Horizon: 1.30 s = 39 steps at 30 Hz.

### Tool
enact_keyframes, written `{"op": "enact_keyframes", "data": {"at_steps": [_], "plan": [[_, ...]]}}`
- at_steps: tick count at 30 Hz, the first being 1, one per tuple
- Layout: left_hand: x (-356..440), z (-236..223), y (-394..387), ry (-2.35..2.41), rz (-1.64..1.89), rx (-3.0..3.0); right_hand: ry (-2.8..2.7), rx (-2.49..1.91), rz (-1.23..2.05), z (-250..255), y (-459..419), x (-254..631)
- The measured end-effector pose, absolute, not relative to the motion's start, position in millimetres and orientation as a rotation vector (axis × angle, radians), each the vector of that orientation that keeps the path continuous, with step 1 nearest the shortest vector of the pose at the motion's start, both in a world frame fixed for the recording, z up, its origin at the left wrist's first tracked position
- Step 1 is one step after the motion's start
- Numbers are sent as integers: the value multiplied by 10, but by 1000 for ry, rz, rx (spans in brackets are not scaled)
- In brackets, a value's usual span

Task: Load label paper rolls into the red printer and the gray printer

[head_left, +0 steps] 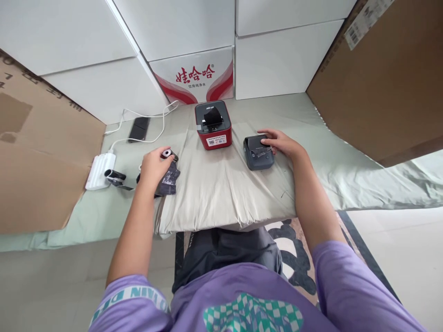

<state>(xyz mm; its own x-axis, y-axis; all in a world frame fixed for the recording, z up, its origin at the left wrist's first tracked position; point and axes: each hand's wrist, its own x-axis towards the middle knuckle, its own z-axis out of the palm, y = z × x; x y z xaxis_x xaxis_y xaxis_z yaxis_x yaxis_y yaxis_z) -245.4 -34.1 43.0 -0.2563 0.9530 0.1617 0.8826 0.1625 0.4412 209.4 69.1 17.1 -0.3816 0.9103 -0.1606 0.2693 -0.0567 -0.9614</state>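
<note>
While the left hand (154, 166) pinched a small roll (168, 153), the right hand (283, 142) clasped a dark device (259, 161) at its corner. The device appeared closed, the roll outside it.

With our left hand (154, 165) we pinch a small black roll (174, 157), and a shiny dark wrapper (169, 180) is just beside it, nearer to us. Our right hand (283, 145) touches the top and side of a little dark grey printer (258, 159). Between our hands, farther back, sits a red and black printer (213, 131). On our left we see a phone (139, 128) and a white power strip (101, 171).
</note>
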Motion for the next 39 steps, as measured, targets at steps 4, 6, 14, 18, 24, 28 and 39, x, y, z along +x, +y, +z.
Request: {"op": "enact_keyframes", "data": {"at_steps": [4,6,14,18,24,28,39], "plan": [[-2480,394,-318,2261,616,1782,-1671,-1273,1472,212,667,2078],[-2488,399,-301,2252,583,1771,-1676,-1275,1469,224,659,2071],[-2491,386,-296,2283,597,1766,-1675,-1247,1483,207,663,2079],[-2520,355,-333,2260,726,1750,-1674,-1258,1485,215,662,2084],[-2305,601,-210,2215,695,1847,-1650,-1248,1464,162,697,2096],[-1913,751,234,1939,1072,1650,-1662,-1266,1467,167,696,2095],[-1704,541,839,1446,1134,986,-1670,-1271,1476,183,693,2099]]}}
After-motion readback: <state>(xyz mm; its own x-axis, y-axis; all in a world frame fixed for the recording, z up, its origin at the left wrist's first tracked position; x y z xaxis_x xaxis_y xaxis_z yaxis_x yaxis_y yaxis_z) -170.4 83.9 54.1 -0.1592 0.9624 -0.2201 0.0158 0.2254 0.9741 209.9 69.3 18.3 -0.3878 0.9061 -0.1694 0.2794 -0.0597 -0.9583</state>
